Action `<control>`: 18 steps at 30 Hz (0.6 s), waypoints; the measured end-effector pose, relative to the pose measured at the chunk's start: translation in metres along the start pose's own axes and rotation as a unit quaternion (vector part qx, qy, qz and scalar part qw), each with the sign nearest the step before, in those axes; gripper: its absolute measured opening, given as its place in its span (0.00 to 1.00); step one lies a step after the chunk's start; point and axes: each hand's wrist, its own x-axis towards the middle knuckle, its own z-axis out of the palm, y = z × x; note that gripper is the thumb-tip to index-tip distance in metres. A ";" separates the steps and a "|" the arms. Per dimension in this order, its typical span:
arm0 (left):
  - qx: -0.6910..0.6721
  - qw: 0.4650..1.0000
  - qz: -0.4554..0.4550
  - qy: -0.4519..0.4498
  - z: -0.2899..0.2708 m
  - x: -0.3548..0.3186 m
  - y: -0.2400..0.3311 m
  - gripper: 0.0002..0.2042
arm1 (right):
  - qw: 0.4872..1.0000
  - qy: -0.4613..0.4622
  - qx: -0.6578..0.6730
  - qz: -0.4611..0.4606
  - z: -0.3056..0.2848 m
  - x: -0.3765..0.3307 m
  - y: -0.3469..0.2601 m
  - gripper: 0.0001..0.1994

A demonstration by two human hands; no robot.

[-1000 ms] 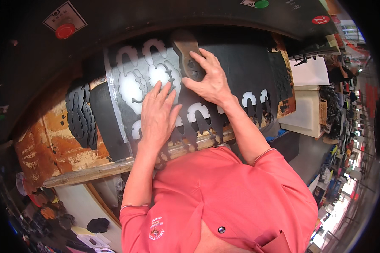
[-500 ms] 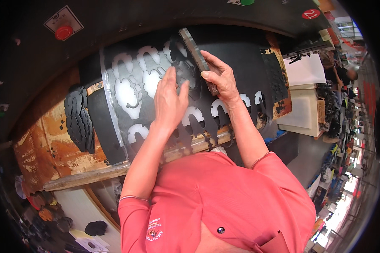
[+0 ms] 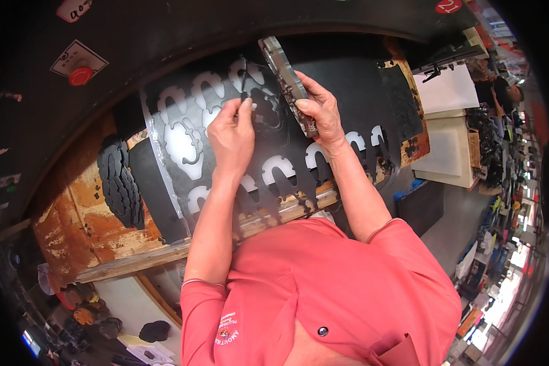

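A large black sheet (image 3: 341, 91) with several shoe-part shaped holes lies over the pale bed of a cutting press. My right hand (image 3: 320, 113) grips a metal cutting die (image 3: 287, 79), lifted and tilted on edge above the sheet. My left hand (image 3: 232, 134) pinches a small black cut piece (image 3: 245, 97) at the die's left side, just above the sheet.
A stack of black cut pieces (image 3: 119, 180) lies on the worn orange wooden bench at the left. A red round button (image 3: 79, 74) sits on the machine's dark upper arm. White boards (image 3: 448, 91) stand at the right. Dark pieces (image 3: 155, 330) lie on the floor below.
My right hand has lifted the die off the sheet and tipped it on edge. My left hand went from lying flat on the sheet to pinching a cut piece.
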 end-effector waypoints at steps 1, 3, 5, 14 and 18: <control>0.000 1.000 -0.005 0.003 -0.003 -0.004 0.000 0.09 | 1.000 0.006 0.006 -0.002 0.000 0.000 0.001 0.33; -0.007 1.000 -0.010 0.018 -0.013 -0.013 0.004 0.10 | 1.000 0.014 0.019 -0.009 -0.001 0.000 0.002 0.32; -0.092 0.992 -0.025 0.078 -0.021 -0.019 0.012 0.08 | 1.000 0.016 0.016 -0.012 -0.002 -0.001 0.003 0.33; -0.081 0.991 0.033 0.100 -0.181 -0.006 0.030 0.07 | 1.000 0.008 -0.015 -0.025 -0.006 0.004 0.007 0.33; 0.040 0.994 -0.066 0.077 -0.265 0.003 0.001 0.11 | 0.998 0.003 -0.046 -0.031 -0.005 0.004 0.007 0.34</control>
